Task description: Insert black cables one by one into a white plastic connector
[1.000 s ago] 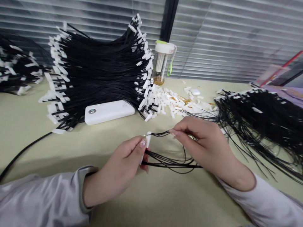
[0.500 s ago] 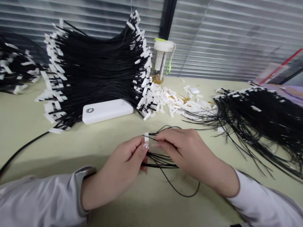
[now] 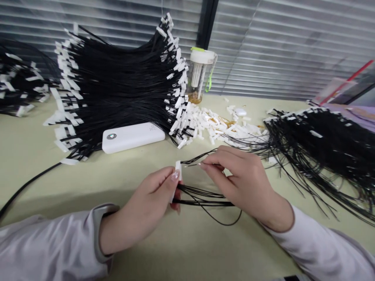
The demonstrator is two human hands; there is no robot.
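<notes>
My left hand (image 3: 149, 205) is closed with thumb and fingers on a narrow white strip (image 3: 178, 167), which stands upright above the thumb. Several thin black wires (image 3: 202, 192) run rightward from beside it, and a slack loop hangs under them. My right hand (image 3: 243, 179) pinches a thin black wire (image 3: 191, 165) between thumb and forefinger; its fine tip points left, a little short of the strip. Another few black wires pass from the top of the strip behind the right hand. Where the wires end inside the left hand is hidden.
A tall stack of black wires (image 3: 123, 78) with white ends stands behind, a white power bank (image 3: 133, 137) leaning at its foot. Small white pieces (image 3: 211, 123) lie heaped by a clear bottle (image 3: 200, 74). More loose black wires (image 3: 325, 144) spread at right.
My right hand has drawn back to the right and slightly up, its wire tip moving away from the white strip. The left hand has shifted slightly left, still holding the strip.
</notes>
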